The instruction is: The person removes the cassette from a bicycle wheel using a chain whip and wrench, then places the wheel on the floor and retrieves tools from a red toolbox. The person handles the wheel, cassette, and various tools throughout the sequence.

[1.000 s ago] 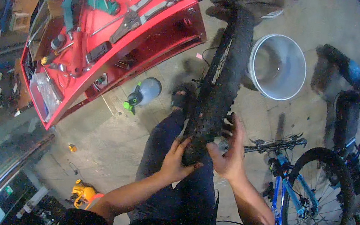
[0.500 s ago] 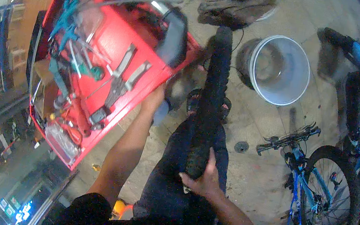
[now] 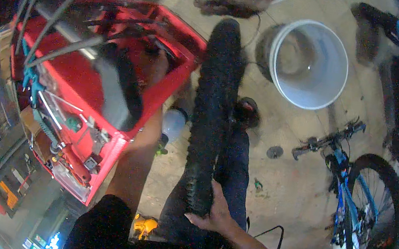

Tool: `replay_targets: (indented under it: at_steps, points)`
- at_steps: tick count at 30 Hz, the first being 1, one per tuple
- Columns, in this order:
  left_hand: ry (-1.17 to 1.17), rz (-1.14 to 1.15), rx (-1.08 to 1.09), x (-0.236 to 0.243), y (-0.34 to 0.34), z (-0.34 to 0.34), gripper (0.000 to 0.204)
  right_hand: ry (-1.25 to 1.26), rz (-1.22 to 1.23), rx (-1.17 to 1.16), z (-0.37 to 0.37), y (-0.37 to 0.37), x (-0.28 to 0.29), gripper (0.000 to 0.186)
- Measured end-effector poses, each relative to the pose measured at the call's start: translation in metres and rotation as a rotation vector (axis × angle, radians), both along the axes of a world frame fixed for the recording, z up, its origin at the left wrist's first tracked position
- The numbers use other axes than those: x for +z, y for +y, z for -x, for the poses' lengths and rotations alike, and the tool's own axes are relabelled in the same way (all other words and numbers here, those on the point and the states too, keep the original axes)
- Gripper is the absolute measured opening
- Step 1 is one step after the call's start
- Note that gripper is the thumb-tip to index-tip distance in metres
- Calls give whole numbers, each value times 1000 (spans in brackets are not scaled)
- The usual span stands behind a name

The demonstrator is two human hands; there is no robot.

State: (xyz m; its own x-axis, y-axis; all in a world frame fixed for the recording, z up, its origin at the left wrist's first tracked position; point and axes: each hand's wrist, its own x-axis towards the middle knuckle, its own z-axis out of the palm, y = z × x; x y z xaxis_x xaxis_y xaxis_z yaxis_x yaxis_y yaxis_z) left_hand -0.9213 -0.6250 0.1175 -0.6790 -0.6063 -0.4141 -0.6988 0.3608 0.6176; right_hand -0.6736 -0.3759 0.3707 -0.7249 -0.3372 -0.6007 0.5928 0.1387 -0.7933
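Observation:
A black knobby bicycle tire [image 3: 210,105] stands upright in front of me, seen edge-on between my legs. My right hand [image 3: 211,212] is closed round its near lower end, the thumb across the bottom and fingers along the right side. My left arm stretches forward past the side of a red tool cart [image 3: 112,163]. My left hand [image 3: 154,65] is inside the cart's open red compartment; shadow and blur hide its fingers and anything in them. A grey and black object [image 3: 116,88], its kind unclear, lies at the compartment's near edge.
Hand tools, among them a red-handled one [image 3: 75,165], lie on the cart's tray. A white bucket [image 3: 309,63] stands on the tiled floor right of the tire. Further right is a blue bicycle [image 3: 350,195]. A yellow object [image 3: 145,226] sits low beside my left leg.
My left hand has gone from behind the cart's near edge into its compartment. The cart and tire sit further left in view. My right hand keeps its hold on the tire.

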Motion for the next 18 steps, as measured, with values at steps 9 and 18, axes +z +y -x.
replay_targets:
  at_steps: [9,18]
  points:
    - [121,-316,209,24,-16,-34,31,72,95,-100,14,8,-2,99]
    - [194,-393,144,139,22,-144,36,163,-131,-260,3,20,-8,63]
